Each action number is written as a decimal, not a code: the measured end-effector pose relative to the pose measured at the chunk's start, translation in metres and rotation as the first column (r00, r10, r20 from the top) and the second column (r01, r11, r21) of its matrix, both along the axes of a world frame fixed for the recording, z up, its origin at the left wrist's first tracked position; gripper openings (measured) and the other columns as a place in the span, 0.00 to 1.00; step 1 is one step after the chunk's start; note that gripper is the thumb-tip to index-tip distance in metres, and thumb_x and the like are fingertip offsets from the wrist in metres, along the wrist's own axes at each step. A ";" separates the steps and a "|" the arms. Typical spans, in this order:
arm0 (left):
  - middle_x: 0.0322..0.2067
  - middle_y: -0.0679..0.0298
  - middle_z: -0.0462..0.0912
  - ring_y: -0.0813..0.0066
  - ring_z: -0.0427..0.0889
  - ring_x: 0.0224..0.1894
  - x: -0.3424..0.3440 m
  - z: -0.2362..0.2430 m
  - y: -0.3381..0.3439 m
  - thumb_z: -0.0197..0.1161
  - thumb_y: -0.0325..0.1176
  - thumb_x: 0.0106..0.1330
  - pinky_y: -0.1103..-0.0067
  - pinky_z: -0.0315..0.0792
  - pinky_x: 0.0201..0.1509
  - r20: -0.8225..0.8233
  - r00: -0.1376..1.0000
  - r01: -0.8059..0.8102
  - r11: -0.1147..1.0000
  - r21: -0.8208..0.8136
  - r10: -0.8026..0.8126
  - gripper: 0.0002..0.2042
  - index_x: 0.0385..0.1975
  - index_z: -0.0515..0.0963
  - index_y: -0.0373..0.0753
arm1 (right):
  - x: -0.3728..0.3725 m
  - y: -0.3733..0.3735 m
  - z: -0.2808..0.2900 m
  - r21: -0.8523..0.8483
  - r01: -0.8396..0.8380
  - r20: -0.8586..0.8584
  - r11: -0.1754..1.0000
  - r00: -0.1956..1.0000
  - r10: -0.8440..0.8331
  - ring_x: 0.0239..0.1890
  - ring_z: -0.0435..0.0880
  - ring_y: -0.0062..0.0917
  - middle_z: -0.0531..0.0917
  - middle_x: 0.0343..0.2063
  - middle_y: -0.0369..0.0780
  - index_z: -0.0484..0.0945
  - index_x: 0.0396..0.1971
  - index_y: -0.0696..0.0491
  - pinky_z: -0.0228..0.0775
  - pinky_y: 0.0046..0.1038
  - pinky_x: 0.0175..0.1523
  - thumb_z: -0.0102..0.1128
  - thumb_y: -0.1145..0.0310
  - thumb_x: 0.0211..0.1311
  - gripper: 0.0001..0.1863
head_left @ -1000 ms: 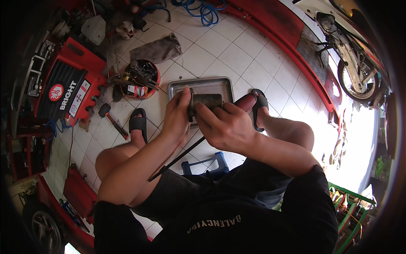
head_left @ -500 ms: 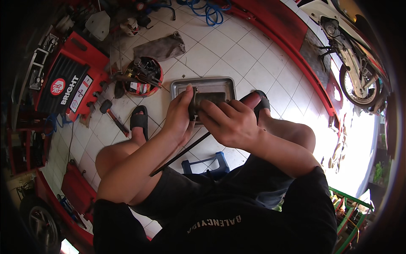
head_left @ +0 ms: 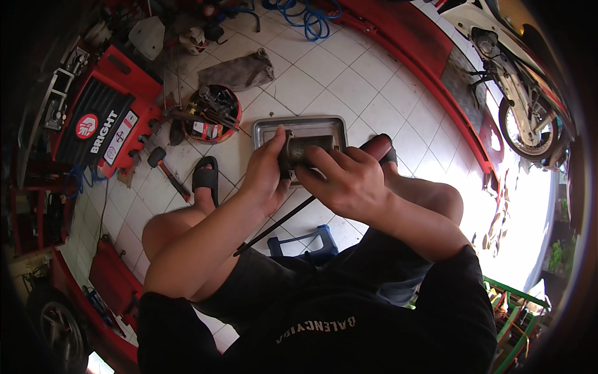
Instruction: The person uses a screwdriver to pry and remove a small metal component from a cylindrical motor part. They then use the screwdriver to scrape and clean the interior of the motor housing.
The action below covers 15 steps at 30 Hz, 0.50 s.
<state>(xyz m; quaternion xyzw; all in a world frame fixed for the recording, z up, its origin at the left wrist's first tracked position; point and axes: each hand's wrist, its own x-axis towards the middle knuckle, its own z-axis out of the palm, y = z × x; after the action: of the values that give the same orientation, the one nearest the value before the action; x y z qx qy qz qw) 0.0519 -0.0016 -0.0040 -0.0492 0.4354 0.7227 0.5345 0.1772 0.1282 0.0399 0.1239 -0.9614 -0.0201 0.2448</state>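
My left hand (head_left: 265, 171) grips the left, flanged end of a dull metal cylinder (head_left: 314, 143), held above a rectangular steel tray (head_left: 260, 124). My right hand (head_left: 349, 184) is closed round a tool with a red handle (head_left: 377, 147), its curled fingertips against the cylinder. A long thin dark shaft (head_left: 274, 221), which seems part of that tool, runs down-left beneath my hands toward my left thigh; its junction with the handle is hidden. A blue plastic stool or stand (head_left: 325, 240) is on the tiles below.
A red bucket of tools (head_left: 210, 115), a hammer (head_left: 168, 171) and a grey cloth (head_left: 233, 68) lie ahead-left beside a red machine (head_left: 124, 81). A blue hose (head_left: 308, 19) lies ahead. A red platform edge (head_left: 423, 81) and motorcycle (head_left: 517, 112) stand right.
Both hands, with the cylinder and tool, have shifted slightly right. The shaft's lower tip has moved right and a little up. My grips look much the same.
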 end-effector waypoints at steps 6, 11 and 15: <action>0.51 0.62 0.80 0.72 0.80 0.55 0.004 0.007 0.002 0.44 0.52 0.79 0.73 0.72 0.60 -0.038 0.999 0.021 1.000 0.014 -0.020 0.24 0.59 0.71 0.37 | 0.004 -0.005 0.005 0.053 0.049 0.024 0.997 0.998 -0.050 0.27 0.81 0.16 0.76 0.35 0.33 0.84 0.36 0.45 0.67 0.21 0.28 0.61 0.65 0.43 0.15; 0.50 0.62 0.81 0.73 0.80 0.54 0.006 0.007 0.002 0.43 0.51 0.80 0.73 0.74 0.57 -0.110 0.994 0.033 0.999 0.041 -0.028 0.23 0.58 0.71 0.38 | 0.005 -0.005 0.008 0.089 0.059 0.024 0.994 0.998 -0.062 0.27 0.80 0.16 0.75 0.33 0.32 0.84 0.38 0.46 0.66 0.21 0.29 0.60 0.64 0.44 0.17; 0.50 0.63 0.81 0.74 0.80 0.53 0.008 0.009 0.003 0.44 0.51 0.80 0.72 0.73 0.58 -0.113 0.993 -0.020 1.000 0.016 0.021 0.22 0.56 0.72 0.39 | 0.004 -0.002 0.002 0.075 0.040 0.002 0.996 0.999 -0.041 0.28 0.80 0.16 0.74 0.32 0.31 0.84 0.39 0.48 0.66 0.21 0.30 0.60 0.64 0.44 0.18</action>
<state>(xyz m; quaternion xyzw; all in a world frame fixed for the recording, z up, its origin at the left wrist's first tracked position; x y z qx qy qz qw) 0.0602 0.0016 0.0054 -0.0087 0.4590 0.7330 0.5019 0.1808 0.1262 0.0419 0.1135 -0.9628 -0.0610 0.2376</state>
